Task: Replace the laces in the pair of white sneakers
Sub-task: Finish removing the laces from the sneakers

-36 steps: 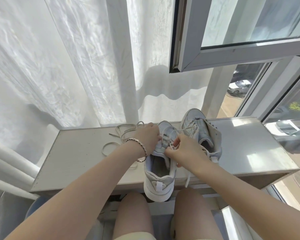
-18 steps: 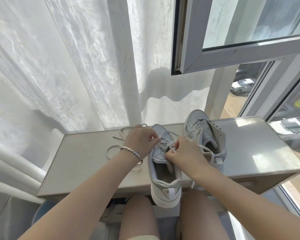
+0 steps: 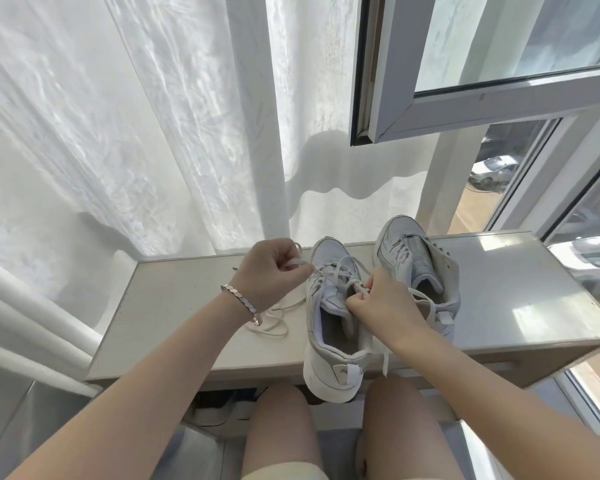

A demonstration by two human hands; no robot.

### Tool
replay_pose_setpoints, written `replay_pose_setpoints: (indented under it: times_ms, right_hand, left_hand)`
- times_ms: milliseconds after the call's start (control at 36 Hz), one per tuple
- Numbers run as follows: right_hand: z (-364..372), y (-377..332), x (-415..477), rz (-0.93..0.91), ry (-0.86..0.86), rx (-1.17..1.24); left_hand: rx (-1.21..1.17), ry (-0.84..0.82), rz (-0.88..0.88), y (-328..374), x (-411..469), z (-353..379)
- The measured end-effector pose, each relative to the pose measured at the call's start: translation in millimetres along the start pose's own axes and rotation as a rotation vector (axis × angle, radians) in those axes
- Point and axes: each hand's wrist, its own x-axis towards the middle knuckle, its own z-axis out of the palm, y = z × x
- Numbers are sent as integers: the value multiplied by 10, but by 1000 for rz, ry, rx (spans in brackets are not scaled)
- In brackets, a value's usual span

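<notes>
One camera only, worn on my head, wide-angle, facing forward and down. It looks closely over the ledge (image 3: 174,306), its near edge above my knees (image 3: 281,427). My left hand (image 3: 274,271) and right hand (image 3: 378,301) fall mid-frame, with the curtain (image 3: 118,133) and window (image 3: 465,109) above.

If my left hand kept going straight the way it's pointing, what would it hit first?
Probably the toe end of the nearer sneaker; the left hand, pinching a lace, sits just beside it, though depth is unclear.

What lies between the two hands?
In the head view, the laced front of the near sneaker lies there; the left hand and the right hand each pinch its white lace.
</notes>
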Motion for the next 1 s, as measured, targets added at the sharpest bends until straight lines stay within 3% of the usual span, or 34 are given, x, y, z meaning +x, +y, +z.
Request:
replay_pose_setpoints:
  times_ms: [83,139,194,306,361,444,500,611,722,806,917,1000]
  right_hand:
    - [3,-21,-12,-1,-5,-5]
    - [10,-38,-10,-6,-9,-38]
    - [24,-51,-9,-14,-12,-70]
    - [55,-85,-24,-23,-21,-70]
    - [71,-105,-28,-42,-21,-84]
    - [89,-104,-10,-71,-13,-97]
    - [93,-96,-6,-77,-10,-104]
    - [105,-92,-8,-77,-19,-92]
    - [120,-92,-3,-66,-11,-82]
    - [118,-98,-11,-65,-9,-86]
    - [122,-92,-10,-71,-8,-117]
    - [129,-100,-4,-70,-10,-131]
  left_hand:
    - [496,-67,288,-69,-73,-49]
    - [612,-18,336,-89,-126,-60]
    - [512,139,208,-124,-114,-92]
    - [65,412,-342,-323,-55,-258]
    - [182,316,-335,-384,-102,-290]
    - [623,78,-13,-389,-257,-290]
    - [744,86,86,-410,-309,-314]
    - [418,284,-230,-478,-278,-309]
    - [431,317,-372,-518,-281,-250]
    - [468,242,-347,-487,-279,-156]
    - [494,205,-158,-288,-197,-29]
    - [347,-41,-93,-59,-119,76]
